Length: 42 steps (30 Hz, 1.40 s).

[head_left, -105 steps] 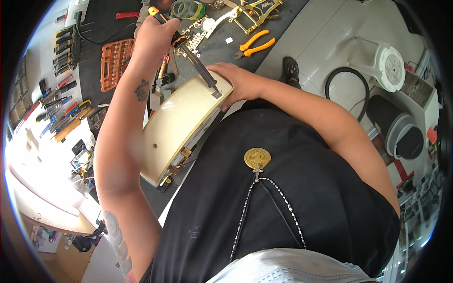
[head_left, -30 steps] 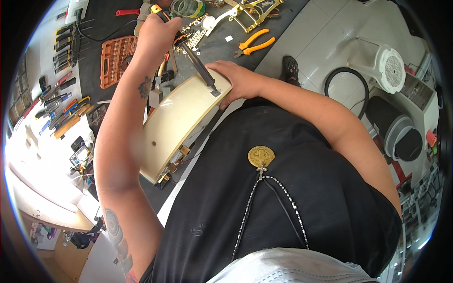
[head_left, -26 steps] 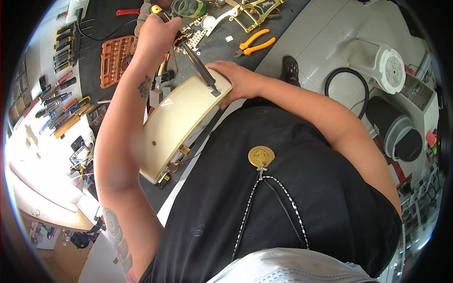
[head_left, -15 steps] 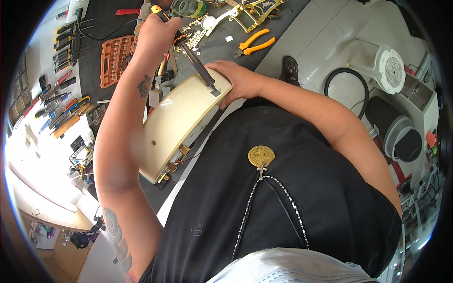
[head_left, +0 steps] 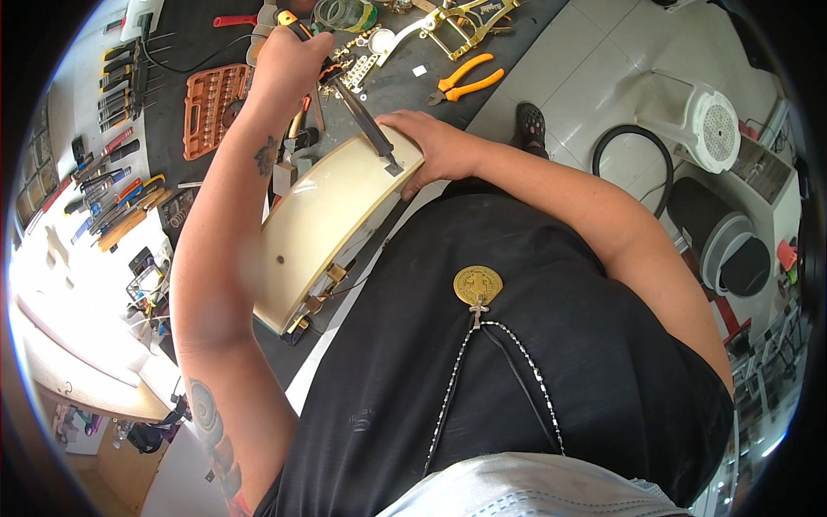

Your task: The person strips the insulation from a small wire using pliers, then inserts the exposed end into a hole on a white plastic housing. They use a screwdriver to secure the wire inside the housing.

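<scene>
My left hand (head_left: 289, 62) is closed round the orange-and-black handle of a corded tool that looks like a soldering iron (head_left: 370, 129). Its long dark barrel slants down to a small dark grey patch (head_left: 394, 169) near the end of a cream curved guitar body (head_left: 319, 202), and the tip appears to touch there. My right hand (head_left: 435, 142) grips that same end of the body, fingers over the far edge and thumb on the near side. A dark hole (head_left: 280, 259) sits in the cream face. Gold hardware (head_left: 336, 271) shows along its near edge.
Orange-handled pliers (head_left: 465, 79), a gold guitar tailpiece (head_left: 465, 30), a glass jar (head_left: 345, 15) and small gold parts lie on the dark bench beyond. An orange socket case (head_left: 214, 108) and racked screwdrivers (head_left: 116, 86) are at left. On the right, a white stool (head_left: 715, 129) stands on the tiles.
</scene>
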Motion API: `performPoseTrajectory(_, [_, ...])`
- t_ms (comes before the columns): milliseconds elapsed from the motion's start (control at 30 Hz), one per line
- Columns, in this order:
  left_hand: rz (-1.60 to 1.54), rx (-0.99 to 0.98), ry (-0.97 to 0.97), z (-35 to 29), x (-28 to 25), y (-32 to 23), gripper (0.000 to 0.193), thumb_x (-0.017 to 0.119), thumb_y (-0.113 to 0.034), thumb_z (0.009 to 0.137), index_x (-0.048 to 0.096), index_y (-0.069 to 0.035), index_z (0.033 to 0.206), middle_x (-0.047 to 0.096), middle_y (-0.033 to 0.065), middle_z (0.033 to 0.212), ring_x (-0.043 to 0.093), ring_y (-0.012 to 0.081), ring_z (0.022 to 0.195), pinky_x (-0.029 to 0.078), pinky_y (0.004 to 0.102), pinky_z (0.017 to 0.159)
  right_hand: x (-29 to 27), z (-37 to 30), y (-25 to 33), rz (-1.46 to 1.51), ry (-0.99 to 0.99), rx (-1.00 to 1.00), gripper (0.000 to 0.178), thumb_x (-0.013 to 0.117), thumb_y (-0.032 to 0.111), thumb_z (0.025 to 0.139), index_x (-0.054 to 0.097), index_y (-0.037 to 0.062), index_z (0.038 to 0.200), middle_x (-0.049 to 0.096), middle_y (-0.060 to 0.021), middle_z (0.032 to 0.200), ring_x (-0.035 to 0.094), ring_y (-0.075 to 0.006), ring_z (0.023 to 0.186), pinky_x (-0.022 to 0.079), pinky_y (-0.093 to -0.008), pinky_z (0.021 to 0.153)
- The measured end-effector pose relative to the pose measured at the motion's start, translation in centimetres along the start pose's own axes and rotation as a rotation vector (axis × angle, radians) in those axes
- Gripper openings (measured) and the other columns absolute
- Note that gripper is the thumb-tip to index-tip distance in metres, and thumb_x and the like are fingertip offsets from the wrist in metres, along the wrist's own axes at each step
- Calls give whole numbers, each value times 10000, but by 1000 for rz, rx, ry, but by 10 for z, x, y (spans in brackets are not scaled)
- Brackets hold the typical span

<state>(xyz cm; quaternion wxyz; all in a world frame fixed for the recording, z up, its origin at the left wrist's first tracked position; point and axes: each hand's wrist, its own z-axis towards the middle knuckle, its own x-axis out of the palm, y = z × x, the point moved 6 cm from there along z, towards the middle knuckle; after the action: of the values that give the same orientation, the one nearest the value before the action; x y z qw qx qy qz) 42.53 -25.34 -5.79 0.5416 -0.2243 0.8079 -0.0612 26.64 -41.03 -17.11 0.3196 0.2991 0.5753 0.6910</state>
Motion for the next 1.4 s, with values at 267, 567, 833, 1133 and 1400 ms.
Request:
performPoseTrajectory(267, [-7, 4, 3, -1, 1, 0, 403, 698, -275, 883, 647, 121, 826, 680, 151, 710, 639, 221, 659, 530, 428, 677, -1, 0, 3, -8, 6, -1, 1022, 1036, 208, 557, 568, 110, 1461, 667, -146, 1346, 572, -407, 1309, 474, -493, 1116])
performPoseTrajectory(567, [1, 19, 7, 1, 2, 1, 401, 703, -270, 888, 640, 121, 826, 678, 160, 717, 639, 229, 671, 532, 433, 683, 3, 1, -3, -20, 81, 50, 1174, 1058, 235, 560, 467, 73, 1561, 595, -154, 1404, 545, -380, 1347, 423, -462, 1173])
performPoseTrajectory(833, [6, -3, 19, 5, 3, 6, 409, 705, -273, 895, 648, 130, 866, 695, 171, 758, 646, 228, 692, 539, 431, 701, 0, 0, -1, 1, 7, 20, 1025, 1034, 183, 556, 569, 113, 1467, 660, -148, 1339, 575, -399, 1302, 481, -483, 1114])
performPoseTrajectory(1133, [-13, -3, 53, 3, 3, 4, 405, 703, -272, 897, 654, 129, 865, 689, 156, 747, 635, 206, 681, 534, 420, 690, 2, 1, -3, -17, 88, 63, 1170, 1055, 238, 561, 469, 70, 1561, 581, -164, 1447, 529, -389, 1377, 410, -466, 1190])
performPoseTrajectory(1400, [-96, 8, 37, 6, 7, 10, 237, 711, -165, 945, 579, 7, 849, 532, -3, 674, 442, 94, 536, 352, 337, 487, 2, 1, -1, -23, 91, 73, 1180, 1056, 232, 558, 464, 56, 1564, 578, -168, 1446, 526, -396, 1376, 417, -466, 1191])
